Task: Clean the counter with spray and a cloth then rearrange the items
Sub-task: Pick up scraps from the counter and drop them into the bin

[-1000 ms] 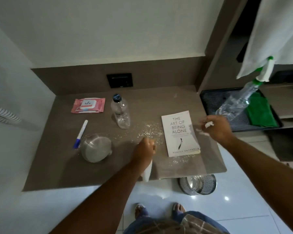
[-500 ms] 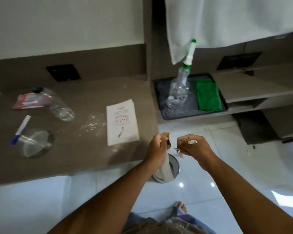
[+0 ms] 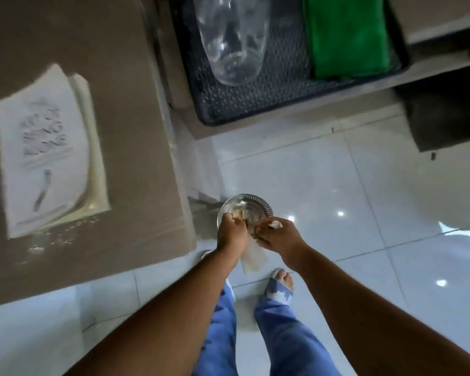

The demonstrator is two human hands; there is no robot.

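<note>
Here the counter (image 3: 65,36) fills the left of the view, with white crumbs or powder scattered along its near edge, so the wiping is not done. A white book (image 3: 42,150) lies flat on it, close to that edge, apparently left in place until the surface is cleaned around it. To the right, on a lower shelf, a dark tray (image 3: 244,104) keeps the cleaning kit together: the clear spray bottle (image 3: 231,36) stands on it just beside the folded green cloth (image 3: 347,33), both untouched and well apart from the hands. On the tiled floor past the counter's corner sits a small metal bin (image 3: 258,206), and both hands meet right above it, likely so loose rubbish drops in. The left hand (image 3: 232,234) is curled round a pale paper scrap (image 3: 254,260) that hangs below it; the right hand (image 3: 281,237) pinches a small white scrap (image 3: 275,225).
</note>
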